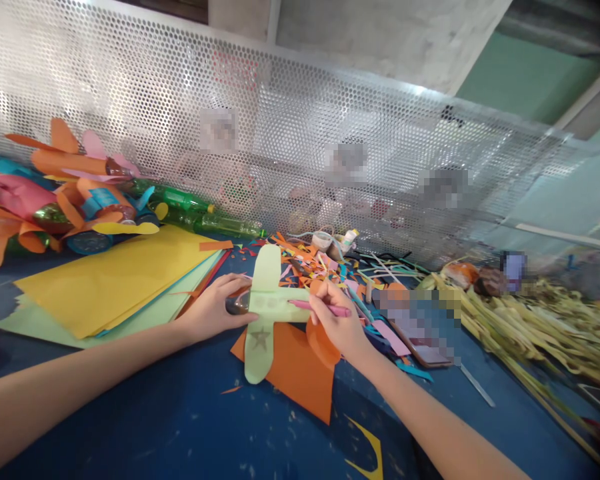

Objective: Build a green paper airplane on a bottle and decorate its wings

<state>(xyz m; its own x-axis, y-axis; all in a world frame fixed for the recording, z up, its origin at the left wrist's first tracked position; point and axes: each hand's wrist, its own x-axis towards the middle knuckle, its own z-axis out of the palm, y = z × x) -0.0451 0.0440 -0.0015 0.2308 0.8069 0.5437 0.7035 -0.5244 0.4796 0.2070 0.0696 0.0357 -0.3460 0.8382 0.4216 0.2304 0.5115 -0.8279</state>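
A toy plane [260,355], made of light green paper around a bottle, lies across an orange sheet of paper [305,377]. On one wing a grey star is drawn, and faint marks run along the body. My left hand [219,303] is closed around the dark bottle end [239,301] of the plane. Between the fingers of my right hand [337,320] is a pink pen [325,308], its tip at the plane's body. Rounded orange paper pieces [324,343] show at the tail, partly hidden by my right hand.
Finished-looking paper planes [90,193] and green bottles [185,200] lie at the back left, near stacked coloured paper [115,280]. Paper scraps [300,260], a phone [417,333] and dried plant strips [520,327] spread rightward. A perforated metal screen [280,120] stands behind the blue table [180,420].
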